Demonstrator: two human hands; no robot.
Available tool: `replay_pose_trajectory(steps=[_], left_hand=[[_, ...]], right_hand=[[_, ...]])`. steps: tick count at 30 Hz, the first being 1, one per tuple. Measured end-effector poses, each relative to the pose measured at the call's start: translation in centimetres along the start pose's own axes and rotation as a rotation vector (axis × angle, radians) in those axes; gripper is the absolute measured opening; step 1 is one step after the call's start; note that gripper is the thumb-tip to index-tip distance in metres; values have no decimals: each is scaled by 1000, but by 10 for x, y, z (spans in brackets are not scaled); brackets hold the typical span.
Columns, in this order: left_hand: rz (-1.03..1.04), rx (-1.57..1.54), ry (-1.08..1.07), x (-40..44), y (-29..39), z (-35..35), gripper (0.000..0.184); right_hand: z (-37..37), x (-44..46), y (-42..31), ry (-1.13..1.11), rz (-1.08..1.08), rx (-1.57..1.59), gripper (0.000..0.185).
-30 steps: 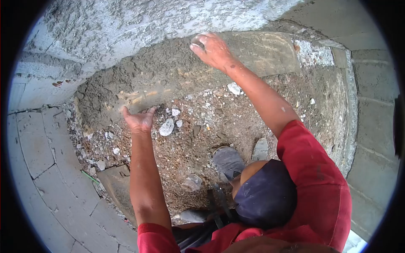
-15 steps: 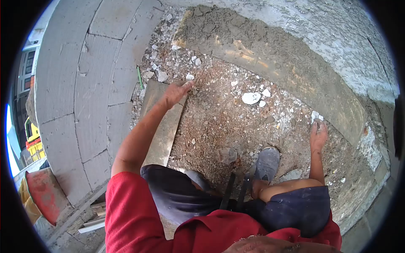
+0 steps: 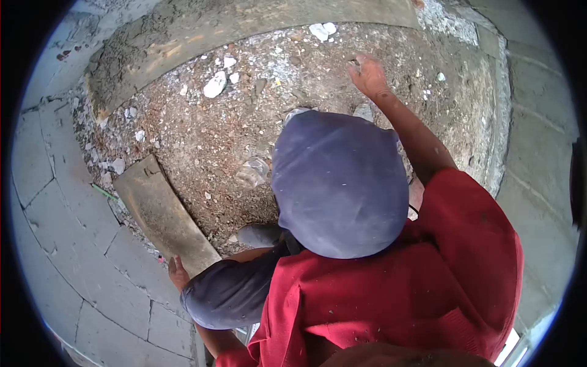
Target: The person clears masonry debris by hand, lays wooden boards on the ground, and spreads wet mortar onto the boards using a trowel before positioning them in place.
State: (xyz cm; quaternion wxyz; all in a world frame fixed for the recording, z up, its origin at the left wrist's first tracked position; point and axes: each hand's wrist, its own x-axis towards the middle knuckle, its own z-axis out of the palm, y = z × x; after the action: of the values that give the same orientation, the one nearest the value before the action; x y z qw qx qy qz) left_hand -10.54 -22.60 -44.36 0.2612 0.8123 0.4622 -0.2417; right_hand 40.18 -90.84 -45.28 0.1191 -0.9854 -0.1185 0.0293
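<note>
Two hands, well apart. Nearest: left hand at the lower end of the near board, flat; grip not determinable. Beyond: right hand open over rubble, apparently empty. Farthest: rough mortar on the far board. Stage, as judged: partial; far board coated, near board uncoated, rubble exposed between.

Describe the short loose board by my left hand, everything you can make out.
The short board looks like wood or plywood: flat, thin, longer than wide, with straight long edges. Its grey-brown face is stained and smeared, with a dark nick near the far end. It lies aslant on the rubble-strewn ground, beside the grey blocks. The bent left knee hides part of its near end. Your left hand is at its near left edge; whether it touches is unclear.
</note>
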Motion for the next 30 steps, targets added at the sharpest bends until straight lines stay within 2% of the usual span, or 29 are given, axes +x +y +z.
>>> replay_pose_trajectory(steps=[1, 3, 4, 5, 7, 8, 9, 10, 11, 12, 14, 15, 18, 22, 23, 24, 28, 29, 30], left_hand=[[-51, -95, -16, -4, 10, -11, 74], [4, -296, 9, 5, 24, -42, 71], [24, -399, 26, 6, 32, -59, 70], [21, -341, 116, 16, 39, -78, 66], [118, -235, 216, 20, 84, -122, 63], [200, -183, 255, 15, 114, -141, 62], [265, -127, 317, 7, 148, -161, 61], [280, -132, 354, -7, 185, -178, 62], [297, -134, 376, -19, 214, -194, 64], [324, -160, 433, -23, 231, -206, 63], [392, -44, 516, -27, 259, -237, 58], [414, -6, 574, -31, 274, -250, 55], [535, 231, 772, -35, 304, -292, 52], [552, 540, 1070, -32, 322, -371, 58], [468, 571, 1119, -32, 325, -395, 59], [519, 615, 1190, -22, 313, -424, 64], [111, 699, 1145, 4, 262, -500, 106], [77, 712, 1122, 12, 241, -512, 110], [41, 726, 1091, 20, 226, -514, 113]], right_hand=[[2, -17, 13, 19, 19, 17, 37], [-14, -73, 33, 46, 51, -56, 38], [-20, -98, 37, -53, 168, -44, 40], [-24, -121, 37, -153, 276, -29, 42], [-28, -158, 21, -190, 293, 8, 49], [-22, -171, 13, -283, 346, -75, 55], [-18, -179, 8, -312, 315, 46, 57], [-15, -187, -11, -285, 400, 52, 50], [-2, -198, -16, -340, 552, 143, 53], [7, -209, -20, -458, 588, 89, 58], [38, -235, 1, -762, 416, -61, 57], [45, -233, 8, -780, 378, -50, 56], [50, -211, 25, -760, 322, 67, 52], [26, -155, 32, -628, 202, 276, 48], [17, -132, 22, -587, 144, 313, 46], [11, -103, 5, -549, 63, 323, 45], [1, 46, -104, -348, -330, 162, 46], [-8, 82, -144, -478, -370, 210, 52], [-13, 108, -179, -508, -464, 121, 52]])
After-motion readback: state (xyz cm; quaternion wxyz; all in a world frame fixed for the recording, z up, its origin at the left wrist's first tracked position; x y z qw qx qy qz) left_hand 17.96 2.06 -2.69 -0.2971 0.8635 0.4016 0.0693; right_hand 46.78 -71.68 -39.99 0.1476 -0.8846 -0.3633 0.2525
